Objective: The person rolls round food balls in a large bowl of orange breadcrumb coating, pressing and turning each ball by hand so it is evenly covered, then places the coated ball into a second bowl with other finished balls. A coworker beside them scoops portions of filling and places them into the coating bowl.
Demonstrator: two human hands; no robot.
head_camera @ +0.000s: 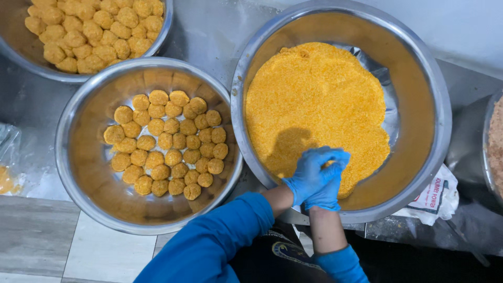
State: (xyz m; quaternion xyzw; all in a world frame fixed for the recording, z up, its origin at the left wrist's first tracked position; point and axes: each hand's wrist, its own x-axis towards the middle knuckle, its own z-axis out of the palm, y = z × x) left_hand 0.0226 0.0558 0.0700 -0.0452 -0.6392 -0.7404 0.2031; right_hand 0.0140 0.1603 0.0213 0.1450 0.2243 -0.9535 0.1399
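bowls hold coated balls (166, 143) and crumbs (314, 105); gloved hands' fingers (319, 167) clasped together.

top bowl (84, 36) cropped by edge, right bowl (494, 141) mostly cut off, whatever the cupped hands perhaps enclose hidden

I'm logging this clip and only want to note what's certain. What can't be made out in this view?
- Whatever the cupped left hand and right hand hold: their gloved fingers cover it.
- The top bowl of coated balls: cut by the top edge.
- The bowl at far right: mostly past the right edge.
- The folded packet: partly under the crumb bowl.
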